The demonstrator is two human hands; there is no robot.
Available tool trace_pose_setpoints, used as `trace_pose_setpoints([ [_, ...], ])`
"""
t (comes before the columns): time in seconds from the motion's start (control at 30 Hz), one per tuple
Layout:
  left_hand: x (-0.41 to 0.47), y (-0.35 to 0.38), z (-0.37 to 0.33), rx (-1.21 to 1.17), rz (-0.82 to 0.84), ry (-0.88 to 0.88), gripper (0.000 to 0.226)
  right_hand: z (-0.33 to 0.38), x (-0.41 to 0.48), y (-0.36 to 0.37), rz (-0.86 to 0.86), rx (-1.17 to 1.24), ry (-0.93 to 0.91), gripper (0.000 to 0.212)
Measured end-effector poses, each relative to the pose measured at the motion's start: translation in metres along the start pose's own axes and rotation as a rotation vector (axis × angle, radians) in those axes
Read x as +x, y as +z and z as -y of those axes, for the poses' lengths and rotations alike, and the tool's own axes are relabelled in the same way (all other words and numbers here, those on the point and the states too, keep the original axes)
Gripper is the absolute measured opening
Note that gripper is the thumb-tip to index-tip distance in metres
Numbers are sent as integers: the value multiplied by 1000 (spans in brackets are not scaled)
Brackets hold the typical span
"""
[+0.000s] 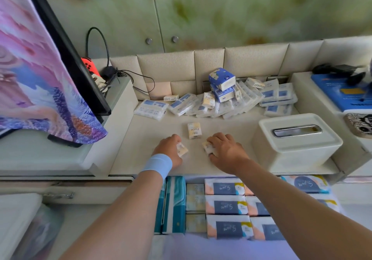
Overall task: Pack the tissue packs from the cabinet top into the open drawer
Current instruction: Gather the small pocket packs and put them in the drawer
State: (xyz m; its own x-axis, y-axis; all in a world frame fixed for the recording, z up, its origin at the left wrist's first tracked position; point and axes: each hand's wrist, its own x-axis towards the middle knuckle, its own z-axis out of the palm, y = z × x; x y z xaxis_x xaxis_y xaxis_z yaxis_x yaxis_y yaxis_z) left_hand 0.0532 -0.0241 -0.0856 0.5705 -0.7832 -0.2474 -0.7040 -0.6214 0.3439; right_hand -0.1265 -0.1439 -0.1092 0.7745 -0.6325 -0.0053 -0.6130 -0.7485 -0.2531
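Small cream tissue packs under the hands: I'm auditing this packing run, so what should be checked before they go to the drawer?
Left hand grips a small cream tissue pack: ok.
Right hand grips another small cream pack: ok.
Open drawer lies just below both hands: ok.
Free room in the drawer: cannot tell; visible rows look full.
White plastic tissue box stands apart from the right hand: ok.
Cabinet top cleared: not ok; one cream pack and a white-and-blue pile lie there.
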Motion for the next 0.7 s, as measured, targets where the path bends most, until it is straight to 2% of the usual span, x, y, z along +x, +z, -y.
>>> trace_pose_setpoints([
  [0.2, -48, -2, -6, 15, 111, 97, 51, 11, -25, -4, 46, -67, 70, 47],
  [0.4, -93, 8, -9, 42, 197, 222, 31, 12, -50, -1, -6, -114, 55, 45],
  [0.53, -118, 22, -12, 219, 310, 283, 27, 7, -61, -3, -134, -99, -42, 47],
  [0.6, -124, 32, -14, 295, 367, 295, 23, 6, -67, -7, -210, -17, -81, 44],
  [0.7, -127, 45, -21, 394, 446, 328, 24, 11, -76, -14, -215, 96, -130, 48],
])
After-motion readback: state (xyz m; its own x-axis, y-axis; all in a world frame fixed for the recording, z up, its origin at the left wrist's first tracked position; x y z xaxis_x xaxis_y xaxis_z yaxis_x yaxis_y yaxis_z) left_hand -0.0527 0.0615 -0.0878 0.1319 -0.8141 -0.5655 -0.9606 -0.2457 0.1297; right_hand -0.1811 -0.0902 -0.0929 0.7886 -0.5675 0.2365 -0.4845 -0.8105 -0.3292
